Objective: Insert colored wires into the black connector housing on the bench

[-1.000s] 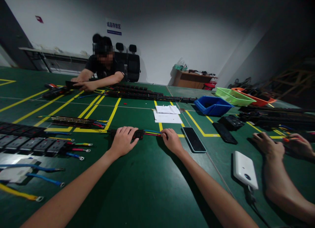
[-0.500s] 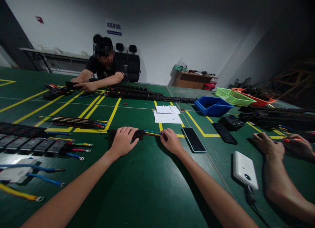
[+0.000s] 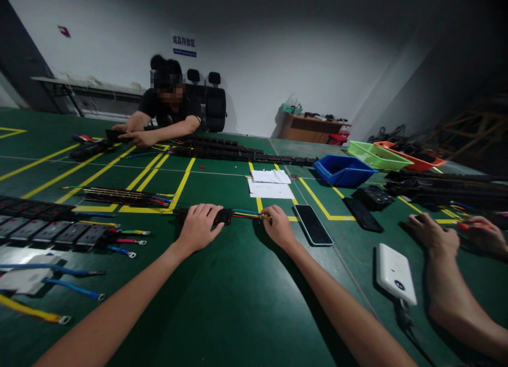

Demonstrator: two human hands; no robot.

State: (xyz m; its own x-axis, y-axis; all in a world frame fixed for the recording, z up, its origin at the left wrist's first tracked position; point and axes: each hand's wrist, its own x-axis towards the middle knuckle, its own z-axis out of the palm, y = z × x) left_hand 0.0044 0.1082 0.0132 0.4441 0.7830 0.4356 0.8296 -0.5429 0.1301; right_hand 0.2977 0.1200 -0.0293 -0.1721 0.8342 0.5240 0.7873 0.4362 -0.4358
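A short black socket strip [image 3: 224, 217] lies crosswise on the green table in front of me. My left hand [image 3: 200, 227] is wrapped over it from above, fingers across the top and thumb on the near side, hiding its middle. Blue, yellow and red wires [image 3: 246, 214] run from its right end. Their far ends meet the fingertips of my right hand [image 3: 279, 228], which is closed in a pinch on them. Small yellowish ends show at those fingertips. A phone [image 3: 313, 225] lies just right of that hand, and white papers [image 3: 270, 184] lie beyond it.
Left are grey socket strips [image 3: 51, 232] with lugged wires and a thin wired strip [image 3: 123, 196]. Right are a white power bank [image 3: 396, 274], a dark phone [image 3: 362, 214], a blue bin [image 3: 343, 171] and a co-worker's hands [image 3: 434, 235]. Another person [image 3: 169, 102] works across the table.
My right hand has shifted slightly right and its fingers have turned, so the yellowish wire ends now show. My left hand and the socket strip stay in place.
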